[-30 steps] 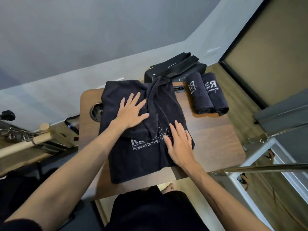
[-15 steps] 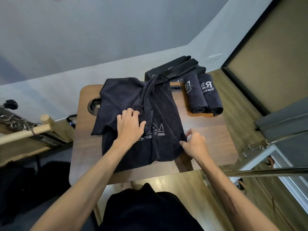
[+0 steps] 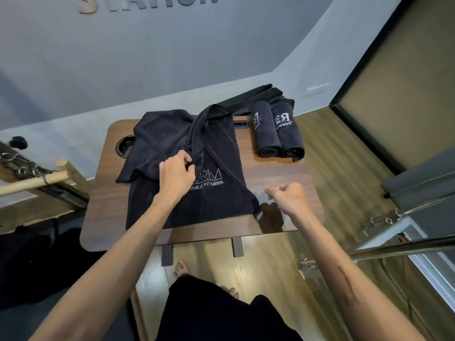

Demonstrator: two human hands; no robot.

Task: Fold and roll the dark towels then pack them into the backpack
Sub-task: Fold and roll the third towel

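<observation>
A wooden table (image 3: 283,173) with rounded corners stands on a wood-grain floor (image 3: 327,148); a round recessed cup holder (image 3: 124,147) sits at its far left corner and a dark slot (image 3: 240,124) near its far edge. Behind it runs a grey wall (image 3: 172,57) bearing raised letters (image 3: 147,2), cut off at the top. To the left lie a wooden bar (image 3: 32,182) and metal rings (image 3: 22,166) on a frame; to the right, a dark-framed panel (image 3: 398,89) and a metal rail (image 3: 403,248).
</observation>
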